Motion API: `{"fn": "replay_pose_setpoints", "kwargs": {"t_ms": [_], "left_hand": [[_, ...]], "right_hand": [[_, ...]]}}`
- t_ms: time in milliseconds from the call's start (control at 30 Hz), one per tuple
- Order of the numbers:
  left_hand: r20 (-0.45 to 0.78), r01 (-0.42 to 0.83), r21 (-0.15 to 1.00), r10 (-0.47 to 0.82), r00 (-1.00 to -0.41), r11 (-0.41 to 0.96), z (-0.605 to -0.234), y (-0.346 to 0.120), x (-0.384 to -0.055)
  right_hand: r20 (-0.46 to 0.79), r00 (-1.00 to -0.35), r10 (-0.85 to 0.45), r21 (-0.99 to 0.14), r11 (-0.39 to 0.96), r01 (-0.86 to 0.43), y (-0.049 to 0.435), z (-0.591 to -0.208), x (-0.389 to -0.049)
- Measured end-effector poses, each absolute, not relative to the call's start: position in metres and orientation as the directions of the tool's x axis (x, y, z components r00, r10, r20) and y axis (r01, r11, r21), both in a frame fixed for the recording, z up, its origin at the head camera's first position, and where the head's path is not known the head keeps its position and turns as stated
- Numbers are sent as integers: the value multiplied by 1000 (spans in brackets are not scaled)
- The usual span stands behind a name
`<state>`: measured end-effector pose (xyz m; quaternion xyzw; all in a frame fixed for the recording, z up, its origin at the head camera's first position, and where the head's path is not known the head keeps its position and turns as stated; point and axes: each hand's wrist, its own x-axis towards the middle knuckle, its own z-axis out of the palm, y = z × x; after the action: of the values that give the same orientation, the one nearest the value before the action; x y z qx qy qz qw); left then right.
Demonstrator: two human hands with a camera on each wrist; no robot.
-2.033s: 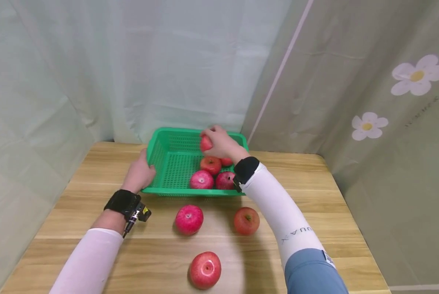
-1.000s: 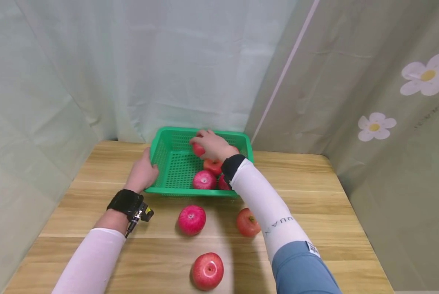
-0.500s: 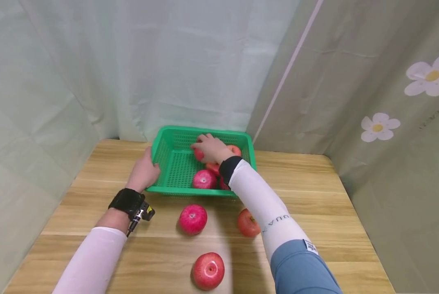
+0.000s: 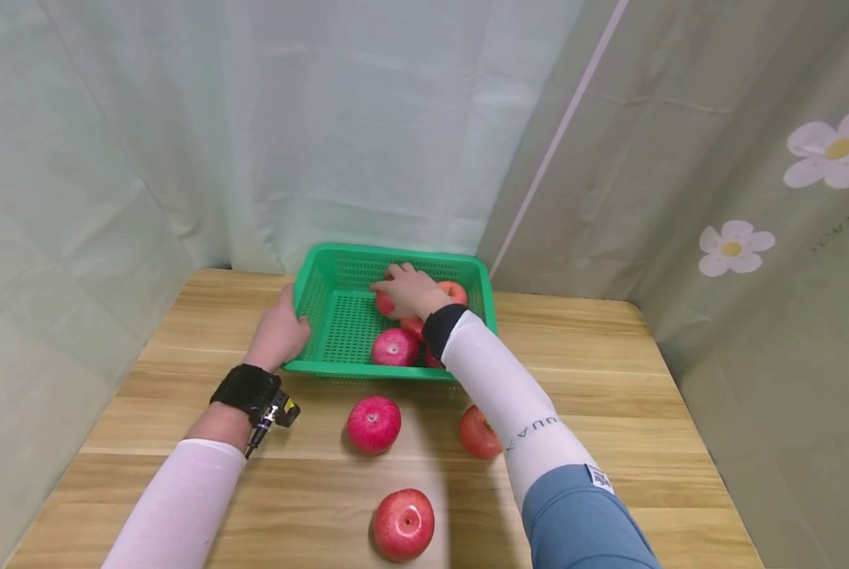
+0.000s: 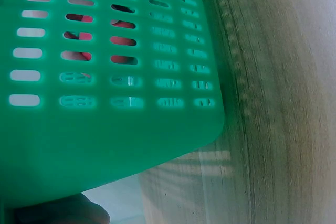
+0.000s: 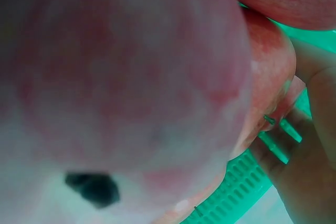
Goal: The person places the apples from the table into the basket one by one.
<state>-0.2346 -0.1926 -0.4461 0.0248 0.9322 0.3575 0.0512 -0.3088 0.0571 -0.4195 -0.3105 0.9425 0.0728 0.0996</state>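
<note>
A green plastic basket point(image 4: 367, 369) with slotted walls stands at the back of the table. My left hand point(image 4: 277, 332) grips its left rim; the left wrist view shows the slotted wall point(image 5: 105, 129) up close and a dark bit of the hand at the bottom. Inside the basket, my right hand point(image 4: 409, 289) holds a red apple point(image 4: 384, 303) from above, fingers curled over it. Around that hand lie a pinkish apple point(image 4: 394, 348), an apple at the right point(image 4: 453, 291) and others partly hidden by the wrist. A blurred apple point(image 6: 121, 87) fills much of the right wrist view.
On the wooden table point(image 4: 282, 506), in front of the basket, lie a deep pink apple point(image 4: 373, 425), a red apple point(image 4: 404, 524) and an orange-red apple point(image 4: 477, 435) partly behind the right sleeve. A pale curtain point(image 4: 389, 126) hangs right behind the basket.
My right hand has moved left and down with the apple, lower into the basket. The left hand keeps its grip on the rim. The head view has shifted slightly.
</note>
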Motion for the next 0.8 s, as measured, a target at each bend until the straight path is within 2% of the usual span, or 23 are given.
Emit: {"fn": "replay_pose_setpoints", "kwargs": {"t_ms": [367,633,800], "left_hand": [[-75,22,665,97,-992,746,-449,-190,-238],[-86,12,684,96,-992,730,-451,-191,-237],[-70,17,687,90,-993,726,-454,-195,-240]], "right_hand": [[-252,-796,-551,72,809,-583,62,-415,-306],[-239,-826,-510,-37,855,-517,75,-399,-298],[-245,-840,-485,-63,872,-485,88,-382,-295]]}}
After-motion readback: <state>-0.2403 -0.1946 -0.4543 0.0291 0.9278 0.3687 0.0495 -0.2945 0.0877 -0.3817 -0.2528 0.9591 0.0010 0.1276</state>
